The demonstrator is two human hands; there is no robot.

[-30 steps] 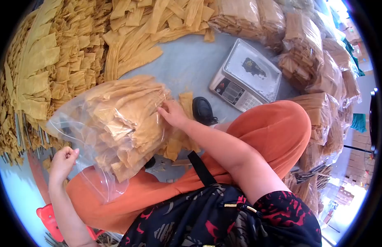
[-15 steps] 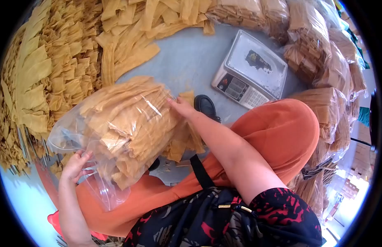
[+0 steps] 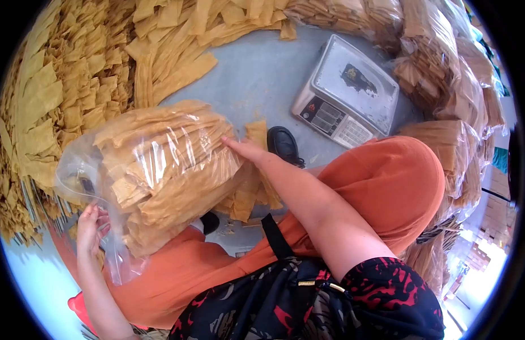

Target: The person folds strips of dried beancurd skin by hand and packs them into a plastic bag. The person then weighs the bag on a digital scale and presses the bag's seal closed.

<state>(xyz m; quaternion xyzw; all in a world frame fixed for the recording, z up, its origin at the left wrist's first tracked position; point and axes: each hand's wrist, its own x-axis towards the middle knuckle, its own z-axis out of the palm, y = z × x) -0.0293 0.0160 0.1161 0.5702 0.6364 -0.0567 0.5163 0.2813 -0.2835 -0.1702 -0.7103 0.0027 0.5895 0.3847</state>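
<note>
A clear plastic bag (image 3: pixel 172 153) packed with flat, yellowish-brown dried sheets lies tilted across my lap and the floor in front of me. My left hand (image 3: pixel 92 226) is at the bag's loose end on the left, fingers curled on the edge of the plastic. At the packed end, my right hand (image 3: pixel 244 149) grips the bag, thumb on top; its other fingers are mostly hidden. Beside that hand, a few loose dried sheets (image 3: pixel 248 195) lie partly under the bag.
A digital scale (image 3: pixel 353 88) stands on the grey floor at the upper right. Heaped dried sheets (image 3: pixel 92 73) rise along the left and back. Filled plastic bags (image 3: pixel 429 62) are stacked at the right. My dark shoe (image 3: pixel 283 146) is near my right hand.
The bag's loose end and my left hand have moved left, and the bag lies more level. My right hand has shifted slightly left with the packed end.
</note>
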